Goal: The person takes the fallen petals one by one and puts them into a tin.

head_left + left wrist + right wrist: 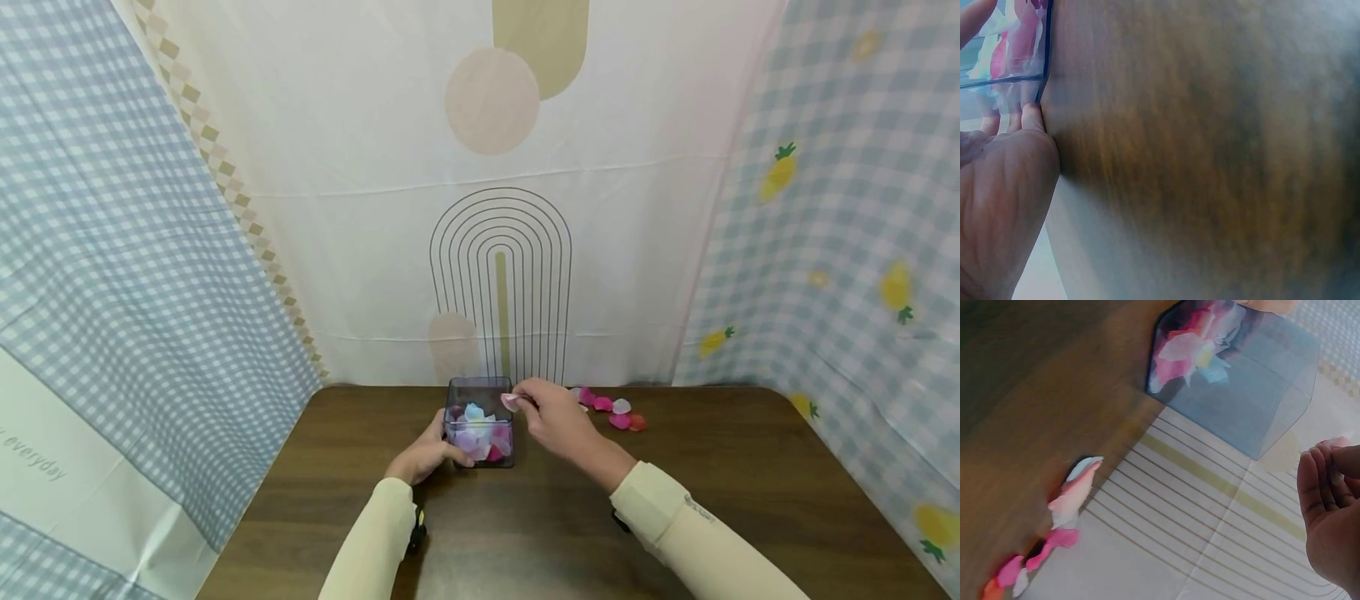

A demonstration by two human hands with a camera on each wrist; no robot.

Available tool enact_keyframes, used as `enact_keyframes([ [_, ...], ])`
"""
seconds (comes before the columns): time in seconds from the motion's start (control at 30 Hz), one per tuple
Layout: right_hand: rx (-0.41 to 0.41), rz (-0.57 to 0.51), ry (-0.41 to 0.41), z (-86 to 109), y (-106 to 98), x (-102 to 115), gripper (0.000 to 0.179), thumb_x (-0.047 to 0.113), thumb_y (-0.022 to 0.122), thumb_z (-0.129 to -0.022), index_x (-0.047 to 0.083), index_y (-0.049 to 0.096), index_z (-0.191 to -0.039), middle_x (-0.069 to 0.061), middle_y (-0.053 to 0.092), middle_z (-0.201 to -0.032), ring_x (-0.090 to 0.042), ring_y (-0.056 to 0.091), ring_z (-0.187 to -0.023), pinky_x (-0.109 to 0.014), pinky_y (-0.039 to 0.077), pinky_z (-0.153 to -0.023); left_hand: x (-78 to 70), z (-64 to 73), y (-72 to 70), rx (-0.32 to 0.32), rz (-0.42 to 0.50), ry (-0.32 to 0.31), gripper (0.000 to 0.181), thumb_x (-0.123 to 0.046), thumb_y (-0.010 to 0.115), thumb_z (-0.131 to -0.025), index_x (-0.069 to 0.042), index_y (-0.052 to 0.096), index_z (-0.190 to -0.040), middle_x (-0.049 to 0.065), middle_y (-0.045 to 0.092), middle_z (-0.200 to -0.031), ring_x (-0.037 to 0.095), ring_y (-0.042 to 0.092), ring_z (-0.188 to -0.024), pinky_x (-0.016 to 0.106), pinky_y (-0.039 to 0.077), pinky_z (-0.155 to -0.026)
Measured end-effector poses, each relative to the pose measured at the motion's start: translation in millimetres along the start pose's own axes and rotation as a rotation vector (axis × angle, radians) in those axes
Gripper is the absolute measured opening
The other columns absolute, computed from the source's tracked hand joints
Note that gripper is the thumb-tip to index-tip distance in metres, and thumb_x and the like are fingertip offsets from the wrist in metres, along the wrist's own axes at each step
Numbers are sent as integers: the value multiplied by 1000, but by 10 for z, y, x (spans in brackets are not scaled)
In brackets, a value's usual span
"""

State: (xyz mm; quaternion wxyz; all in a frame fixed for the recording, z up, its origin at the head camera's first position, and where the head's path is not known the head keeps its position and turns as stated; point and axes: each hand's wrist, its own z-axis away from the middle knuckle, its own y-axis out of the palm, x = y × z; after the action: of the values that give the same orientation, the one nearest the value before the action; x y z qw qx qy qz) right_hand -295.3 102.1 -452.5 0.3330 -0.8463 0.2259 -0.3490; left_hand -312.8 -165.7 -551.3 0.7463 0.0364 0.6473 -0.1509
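A clear square-sided container [480,425] stands on the table, partly filled with pink, white, blue and lilac petals [480,440]. My left hand [426,454] grips its left side, thumb at the front and fingers around the far side; in the left wrist view the fingers [1032,117] show at the wall. Beside the container's upper right rim, my right hand [551,417] pinches a pale pink petal [511,402]. In the right wrist view that petal [1337,441] sticks out past the fingertips, apart from the container [1241,381].
Several loose petals [619,421], pink, white and red-orange, lie near the table's back edge, right of the container. The dark wooden table [525,533] meets a patterned cloth [375,275] at the back. Checked cloths hang on both sides.
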Motion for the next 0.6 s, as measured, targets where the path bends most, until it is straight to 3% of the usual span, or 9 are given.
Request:
enact_keyframes([
  [0.37, 170, 75, 52, -341, 235, 84, 8, 12, 68, -103, 14, 75, -100, 0, 75, -99, -11, 66, -86, -35, 58, -80, 9, 2, 10, -7, 4, 13, 100, 7, 85, -65, -9, 35, -150, 17, 54, -145, 24, 57, -123, 40, 41, -115],
  [0.6, 282, 161, 20, -540, 392, 120, 10, 9, 69, -101, 12, 77, -96, -2, 77, -97, -18, 69, -91, -39, 60, -85, -2, 8, -5, 7, 9, 5, 100, 7, 85, -67, -10, 34, -151, 17, 55, -147, 22, 61, -120, 31, 44, -107],
])
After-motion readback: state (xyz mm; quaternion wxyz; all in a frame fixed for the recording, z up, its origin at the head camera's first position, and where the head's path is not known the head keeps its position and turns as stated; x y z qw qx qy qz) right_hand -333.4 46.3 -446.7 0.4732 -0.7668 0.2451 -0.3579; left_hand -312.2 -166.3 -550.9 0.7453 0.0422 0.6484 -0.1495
